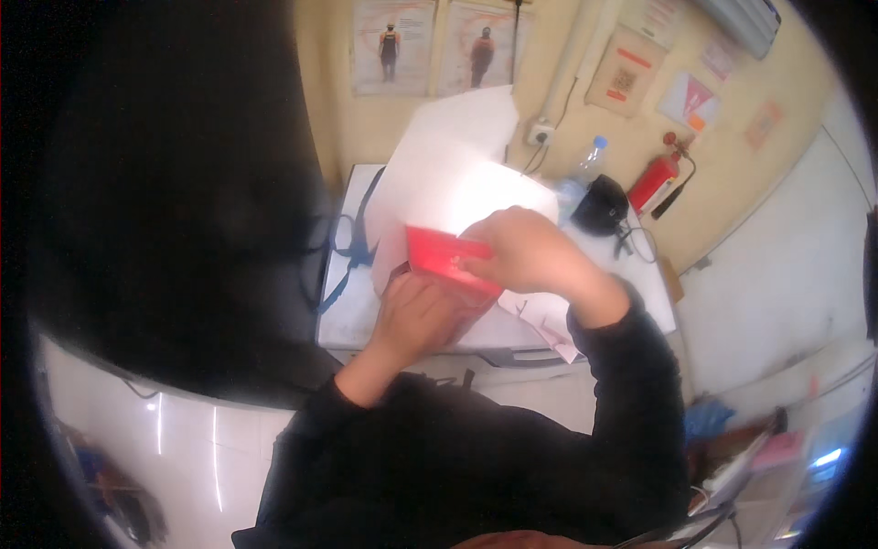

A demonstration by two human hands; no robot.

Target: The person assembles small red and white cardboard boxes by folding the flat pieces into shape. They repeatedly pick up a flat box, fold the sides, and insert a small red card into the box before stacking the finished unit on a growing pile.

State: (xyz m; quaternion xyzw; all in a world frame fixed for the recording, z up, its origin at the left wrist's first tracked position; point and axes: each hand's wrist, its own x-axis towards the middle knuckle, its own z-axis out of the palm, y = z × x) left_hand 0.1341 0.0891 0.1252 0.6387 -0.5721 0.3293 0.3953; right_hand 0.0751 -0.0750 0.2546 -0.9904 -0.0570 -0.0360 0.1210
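Above the front of a white table [343,316], a red box-like packet [444,254] with a flat upright panel is between my hands. From the left, my left hand [416,316] curls around its lower, darker part. My right hand [530,256] pinches the right side of the red panel, its thumb and fingers bent against it. Whether anything lies inside the packet is hidden by my fingers and blur. Close behind stands a large white folded sheet or open carton [439,156], brightly lit in its middle.
A clear bottle with a blue cap [594,156], a black object with a cable [602,206] and crumpled pale paper [544,320] are on the right. A blue strap [343,284] hangs at the left edge. A red fire extinguisher [657,178] is by the wall.
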